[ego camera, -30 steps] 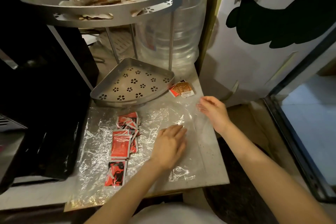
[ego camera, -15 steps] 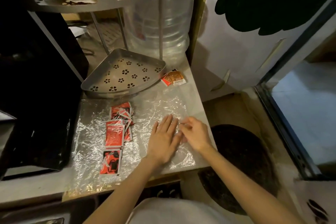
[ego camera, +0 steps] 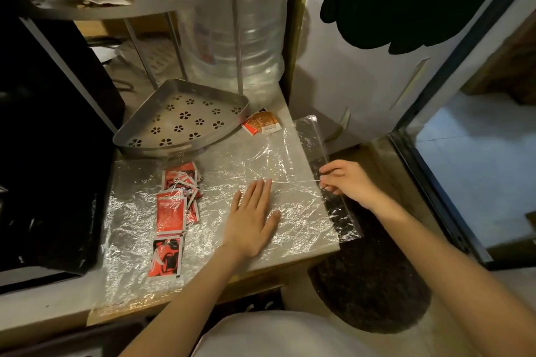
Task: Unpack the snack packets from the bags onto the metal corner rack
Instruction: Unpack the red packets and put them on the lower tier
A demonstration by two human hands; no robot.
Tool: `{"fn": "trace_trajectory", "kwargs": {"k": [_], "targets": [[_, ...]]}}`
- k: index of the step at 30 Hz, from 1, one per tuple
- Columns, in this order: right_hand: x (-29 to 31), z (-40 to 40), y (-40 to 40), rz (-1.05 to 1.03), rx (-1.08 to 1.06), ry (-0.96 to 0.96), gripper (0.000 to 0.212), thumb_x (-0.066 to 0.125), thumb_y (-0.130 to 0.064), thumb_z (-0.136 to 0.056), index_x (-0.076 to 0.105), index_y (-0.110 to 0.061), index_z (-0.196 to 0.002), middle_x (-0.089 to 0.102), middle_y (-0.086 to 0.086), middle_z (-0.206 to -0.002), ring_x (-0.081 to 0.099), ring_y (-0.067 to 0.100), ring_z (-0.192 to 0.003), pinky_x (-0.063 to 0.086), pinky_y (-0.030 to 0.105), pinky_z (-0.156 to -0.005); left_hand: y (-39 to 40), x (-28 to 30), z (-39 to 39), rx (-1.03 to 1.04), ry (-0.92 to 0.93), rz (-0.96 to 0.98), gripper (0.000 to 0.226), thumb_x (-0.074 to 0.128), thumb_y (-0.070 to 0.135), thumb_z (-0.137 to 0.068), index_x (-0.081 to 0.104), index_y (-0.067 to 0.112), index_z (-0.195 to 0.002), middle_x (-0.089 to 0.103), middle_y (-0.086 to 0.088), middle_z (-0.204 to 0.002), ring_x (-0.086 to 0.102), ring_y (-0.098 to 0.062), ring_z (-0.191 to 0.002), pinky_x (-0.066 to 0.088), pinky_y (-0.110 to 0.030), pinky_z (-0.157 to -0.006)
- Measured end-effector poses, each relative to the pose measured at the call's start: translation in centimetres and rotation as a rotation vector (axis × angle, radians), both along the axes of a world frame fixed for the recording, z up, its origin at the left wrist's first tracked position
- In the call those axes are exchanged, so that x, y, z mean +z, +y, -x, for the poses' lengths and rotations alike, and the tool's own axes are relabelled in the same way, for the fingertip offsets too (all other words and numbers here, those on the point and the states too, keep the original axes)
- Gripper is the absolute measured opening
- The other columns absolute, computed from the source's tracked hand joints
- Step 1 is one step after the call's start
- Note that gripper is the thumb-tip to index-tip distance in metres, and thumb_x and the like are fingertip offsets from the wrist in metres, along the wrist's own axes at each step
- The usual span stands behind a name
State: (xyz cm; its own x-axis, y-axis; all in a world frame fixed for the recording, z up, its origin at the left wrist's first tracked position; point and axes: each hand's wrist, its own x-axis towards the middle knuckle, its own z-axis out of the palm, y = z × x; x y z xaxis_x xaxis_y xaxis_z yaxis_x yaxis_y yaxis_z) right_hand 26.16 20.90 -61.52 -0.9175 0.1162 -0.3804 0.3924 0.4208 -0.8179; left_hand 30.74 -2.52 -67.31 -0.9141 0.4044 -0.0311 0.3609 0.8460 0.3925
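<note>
Currently clear bag [ego camera: 290, 182] pressed flat on bench [ego camera: 324, 243] by open left hand [ego camera: 251, 215]; edge pinched by right hand [ego camera: 346, 182]. Bag mouth best opened slowly, red packets [ego camera: 174, 206] kept inside till lifted to rack [ego camera: 185, 122].

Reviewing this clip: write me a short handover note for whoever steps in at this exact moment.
Left hand: flat, fingers straight, pressing the clear plastic bag on the counter.
Right hand: pinch grip on the bag's open edge, which overhangs the counter.
Red snack packets: piled under the plastic, left of the left hand.
One orange packet lies loose beside the rack's lower shelf.
Done: nothing on that lower shelf yet.
Left: pull packets out and shelve them.
</note>
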Motion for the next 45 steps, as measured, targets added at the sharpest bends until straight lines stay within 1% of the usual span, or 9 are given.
{"fn": "trace_trajectory", "kwargs": {"k": [5, 9, 12, 15, 21, 25, 30, 35, 45], "targets": [[-1.5, 0.4, 0.2, -0.152, -0.041, -0.099, 0.034, 0.064, -0.005, -0.081, 0.059, -0.003, -0.114, 0.068, 0.014, -0.093, 0.059, 0.019, -0.075, 0.048, 0.031, -0.068, 0.1, 0.1, -0.1, -0.003, 0.001, 0.093, 0.062, 0.002, 0.057, -0.089, -0.010, 0.031, -0.143, -0.018, 0.002, -0.153, -0.022, -0.015, -0.140, -0.015, -0.038, -0.114], [-0.2, 0.8, -0.4, -0.361, -0.117, 0.136, 0.038, 0.056, -0.008, -0.087, 0.048, -0.007, -0.125, 0.059, 0.011, -0.116, 0.056, 0.022, -0.102, 0.046, 0.033, -0.089, 0.2, 0.1, 0.1, -0.010, -0.009, 0.121, 0.071, -0.005, 0.065, -0.081, -0.008, 0.031, -0.144, -0.020, 0.002, -0.150, -0.021, -0.014, -0.139, -0.016, -0.037, -0.112], [1.7, 1.6, -1.9, -0.539, 0.073, 0.275, 0.036, 0.055, -0.011, -0.088, 0.051, -0.010, -0.123, 0.053, 0.009, -0.125, 0.052, 0.026, -0.114, 0.045, 0.038, -0.095, 0.1, 0.2, 1.0, -0.020, -0.132, 0.045, 0.074, 0.004, 0.068, -0.081, 0.004, 0.031, -0.146, -0.010, 0.004, -0.155, -0.013, -0.013, -0.142, -0.014, -0.037, -0.112], [2.7, 2.6, -4.8, -0.651, 0.369, 0.257, 0.034, 0.054, -0.015, -0.089, 0.053, -0.013, -0.123, 0.050, 0.008, -0.129, 0.046, 0.025, -0.121, 0.040, 0.036, -0.097, -0.6, 1.8, 2.1, 0.011, -0.246, -0.227, 0.064, 0.033, 0.052, -0.088, 0.025, 0.020, -0.144, 0.016, -0.002, -0.155, 0.011, -0.019, -0.144, 0.005, -0.038, -0.117], [3.2, 4.4, -12.4, -0.514, 0.639, 0.259, 0.043, 0.057, -0.021, -0.087, 0.049, -0.018, -0.130, 0.050, 0.004, -0.137, 0.045, 0.020, -0.126, 0.038, 0.036, -0.104, -4.2, 6.5, 1.4, 0.258, 0.010, -0.412, 0.044, 0.041, 0.031, -0.086, 0.054, 0.011, -0.123, 0.057, -0.009, -0.124, 0.053, -0.023, -0.112, 0.038, -0.029, -0.092], [3.1, 5.8, -17.8, -0.450, 0.803, 0.289, 0.051, 0.064, -0.020, -0.083, 0.048, -0.017, -0.132, 0.051, 0.006, -0.137, 0.046, 0.023, -0.127, 0.037, 0.038, -0.106, -8.0, 5.9, -0.3, 0.412, 0.199, -0.087, 0.040, 0.052, 0.021, -0.085, 0.052, 0.010, -0.124, 0.055, -0.011, -0.124, 0.054, -0.027, -0.109, 0.046, -0.039, -0.089], [3.0, 6.8, -22.7, -0.432, 0.996, 0.312, 0.068, 0.071, -0.024, -0.078, 0.040, -0.009, -0.137, 0.046, 0.010, -0.141, 0.044, 0.026, -0.128, 0.036, 0.035, -0.103, -11.0, 4.3, -2.6, 0.720, 0.009, 0.047, 0.053, 0.043, 0.041, -0.089, 0.037, 0.010, -0.132, 0.045, -0.014, -0.134, 0.046, -0.028, -0.119, 0.040, -0.040, -0.098], [1.4, 7.6, -25.0, -0.567, 1.091, 0.245, 0.081, 0.074, -0.030, -0.073, 0.033, -0.007, -0.139, 0.041, 0.015, -0.144, 0.038, 0.030, -0.130, 0.034, 0.038, -0.108, -12.1, 3.7, -3.6, 0.814, -0.089, 0.061, 0.060, 0.042, 0.054, -0.087, 0.041, 0.009, -0.126, 0.047, -0.011, -0.126, 0.044, -0.025, -0.115, 0.039, -0.035, -0.096], [1.2, 8.6, -25.7, -0.618, 1.003, 0.205, 0.090, 0.084, -0.036, -0.057, 0.039, -0.006, -0.129, 0.048, 0.013, -0.133, 0.041, 0.031, -0.125, 0.038, 0.045, -0.104, -12.4, 4.0, -2.4, 0.862, -0.168, -0.085, 0.051, 0.065, 0.041, -0.078, 0.049, 0.007, -0.112, 0.057, -0.009, -0.107, 0.059, -0.021, -0.089, 0.049, -0.027, -0.073]]}}
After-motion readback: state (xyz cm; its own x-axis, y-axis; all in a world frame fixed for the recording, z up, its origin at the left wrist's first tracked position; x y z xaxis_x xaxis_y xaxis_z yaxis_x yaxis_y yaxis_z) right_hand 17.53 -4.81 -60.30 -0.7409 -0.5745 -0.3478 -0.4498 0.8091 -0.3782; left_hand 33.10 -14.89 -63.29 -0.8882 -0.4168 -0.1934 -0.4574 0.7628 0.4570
